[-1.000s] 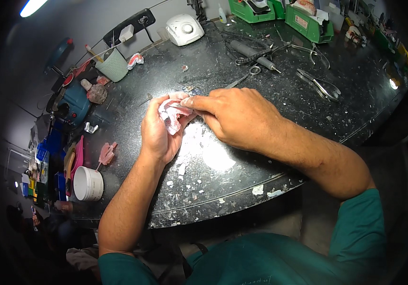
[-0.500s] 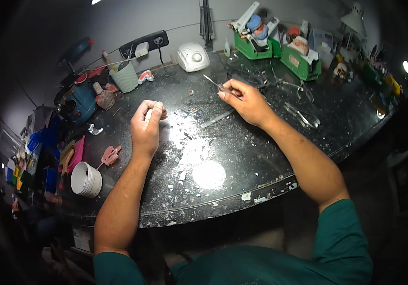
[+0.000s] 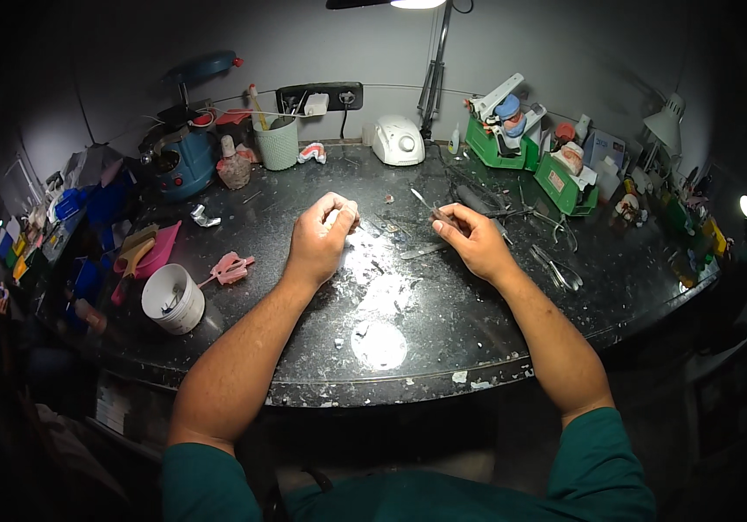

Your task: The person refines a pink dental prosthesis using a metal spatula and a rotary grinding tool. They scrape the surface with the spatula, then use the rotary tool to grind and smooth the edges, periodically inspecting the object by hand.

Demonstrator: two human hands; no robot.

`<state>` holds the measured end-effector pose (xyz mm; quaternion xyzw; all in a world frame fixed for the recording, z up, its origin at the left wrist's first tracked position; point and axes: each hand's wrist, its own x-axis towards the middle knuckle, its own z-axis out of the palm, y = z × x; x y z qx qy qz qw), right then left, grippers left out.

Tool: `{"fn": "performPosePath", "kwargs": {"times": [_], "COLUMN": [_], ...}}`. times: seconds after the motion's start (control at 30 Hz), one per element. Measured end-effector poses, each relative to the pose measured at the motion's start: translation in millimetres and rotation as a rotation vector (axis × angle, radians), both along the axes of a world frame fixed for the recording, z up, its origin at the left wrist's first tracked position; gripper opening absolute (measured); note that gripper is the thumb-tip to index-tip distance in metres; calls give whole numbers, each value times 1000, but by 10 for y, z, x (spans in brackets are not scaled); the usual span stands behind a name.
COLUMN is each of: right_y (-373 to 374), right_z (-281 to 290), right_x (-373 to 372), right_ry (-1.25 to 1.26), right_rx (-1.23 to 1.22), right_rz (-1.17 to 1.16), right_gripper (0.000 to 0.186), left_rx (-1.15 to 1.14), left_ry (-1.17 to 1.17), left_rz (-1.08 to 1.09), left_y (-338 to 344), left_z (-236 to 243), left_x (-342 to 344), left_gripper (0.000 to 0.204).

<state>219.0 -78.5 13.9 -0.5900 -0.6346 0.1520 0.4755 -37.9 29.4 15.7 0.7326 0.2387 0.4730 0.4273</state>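
My left hand is closed, its fingers curled around a small pale piece that is mostly hidden. In my right hand a thin metal carving tool is pinched like a pen, its tip pointing up and left. The tip is apart from the left hand. Below the right hand a flat metal spatula lies on the dark bench. A black handpiece rests just beyond that hand, and silver pliers lie to its right.
A white pot and a pink piece stand at the left. Behind are a blue device, a pale green cup and a white control box. Green bins full of dental models stand at the back right. Scraps litter the bench.
The head view has turned and tilted, so the back of the bench sits lower in the picture. Both hands keep their grips, with little visible movement over the bench.
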Motion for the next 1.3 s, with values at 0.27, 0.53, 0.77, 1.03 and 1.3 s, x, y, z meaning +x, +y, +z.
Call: {"fn": "performPosePath", "kwargs": {"times": [0.27, 0.53, 0.77, 1.03, 1.3], "right_y": [-45, -286, -1558, -1581, -1608], "right_z": [90, 317, 763, 659, 689], "right_x": [60, -177, -1260, -1420, -1359], "right_ry": [-292, -439, 651, 831, 795], "right_rx": [93, 193, 221, 448, 335], "right_rz": [-143, 26, 1356, 1284, 1249], "right_gripper": [47, 40, 25, 21, 18], "left_rx": [202, 70, 22, 32, 32], "left_ry": [-43, -96, -123, -110, -84], "left_rz": [-88, -109, -118, -115, -134], "left_y": [-165, -71, -8, -47, -47], "left_z": [74, -4, -42, -12, -19], "left_x": [14, 26, 59, 55, 52], "left_gripper": [23, 28, 26, 25, 27]}}
